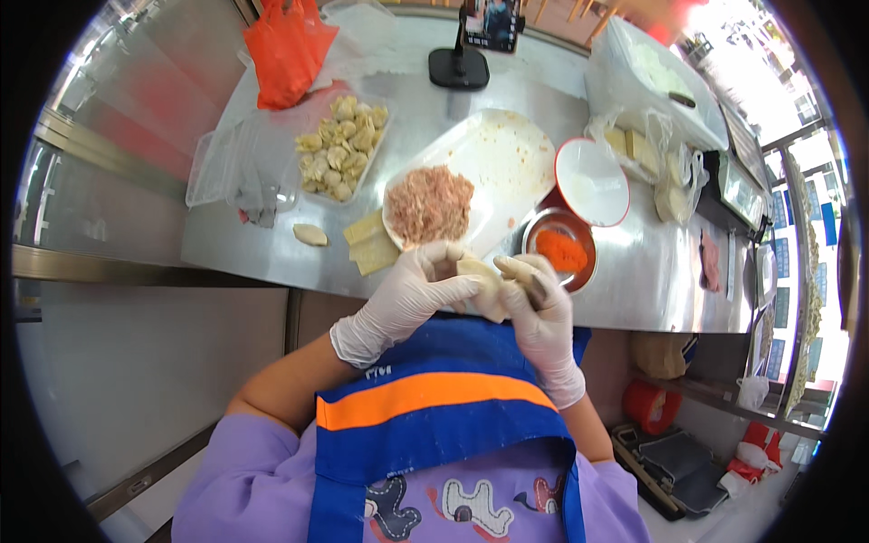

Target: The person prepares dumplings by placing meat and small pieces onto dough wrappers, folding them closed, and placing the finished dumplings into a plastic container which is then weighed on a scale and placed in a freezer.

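Note:
Both hands wear thin white gloves and meet over the near edge of the steel table. My left hand pinches one side of a pale folded dumpling. My right hand touches its other side with thumb and fingers, and a slim, dark-looking tool shows partly among those fingers. Just beyond them, raw minced meat lies on the near end of a white tray. Flat yellowish wrappers lie beside the tray. A metal bowl at the right holds orange, finely cut filling.
A single dumpling lies at the left, below a plastic box of yellowish dumplings. A red-rimmed white bowl, bagged wrappers and a scale are at the right. Farther back stand a phone holder and a red bag.

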`<state>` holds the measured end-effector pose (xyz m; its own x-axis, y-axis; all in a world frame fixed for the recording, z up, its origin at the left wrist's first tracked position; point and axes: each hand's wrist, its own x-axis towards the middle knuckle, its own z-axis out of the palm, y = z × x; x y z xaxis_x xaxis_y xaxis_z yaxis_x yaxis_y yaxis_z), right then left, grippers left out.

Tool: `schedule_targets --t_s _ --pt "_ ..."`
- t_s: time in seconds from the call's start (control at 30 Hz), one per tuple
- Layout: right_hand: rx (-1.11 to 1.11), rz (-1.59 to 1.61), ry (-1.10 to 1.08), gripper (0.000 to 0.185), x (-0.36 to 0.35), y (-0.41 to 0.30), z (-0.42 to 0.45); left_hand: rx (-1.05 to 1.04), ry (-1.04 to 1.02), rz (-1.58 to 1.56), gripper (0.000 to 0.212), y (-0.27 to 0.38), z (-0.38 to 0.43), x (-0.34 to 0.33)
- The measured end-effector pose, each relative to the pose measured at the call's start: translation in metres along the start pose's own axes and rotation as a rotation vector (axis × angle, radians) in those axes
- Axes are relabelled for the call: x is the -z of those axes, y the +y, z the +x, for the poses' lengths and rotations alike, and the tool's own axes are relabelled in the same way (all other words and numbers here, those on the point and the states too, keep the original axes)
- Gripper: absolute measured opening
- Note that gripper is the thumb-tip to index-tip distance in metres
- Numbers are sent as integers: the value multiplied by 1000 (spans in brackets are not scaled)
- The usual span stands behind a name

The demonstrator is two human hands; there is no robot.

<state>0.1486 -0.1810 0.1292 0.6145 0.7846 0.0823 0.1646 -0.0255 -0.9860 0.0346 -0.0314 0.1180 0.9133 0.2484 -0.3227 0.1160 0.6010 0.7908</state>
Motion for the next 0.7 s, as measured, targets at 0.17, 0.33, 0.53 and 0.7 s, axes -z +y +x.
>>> schedule_targets --t_s 0.17,0.33,0.53,0.7 --pt "-184 -92 -121 28 22 48 23 81 151 -121 21 -15 7 33" --pt "-44 -573 -305 16 30 44 60 100 204 414 18 -14 -12 53" --pt "136 -737 -308 21 5 38 96 92 156 333 20 -19 -14 60" --pt "-10 -1071 -480 28 -26 41 105 -37 193 242 14 -19 -10 67"
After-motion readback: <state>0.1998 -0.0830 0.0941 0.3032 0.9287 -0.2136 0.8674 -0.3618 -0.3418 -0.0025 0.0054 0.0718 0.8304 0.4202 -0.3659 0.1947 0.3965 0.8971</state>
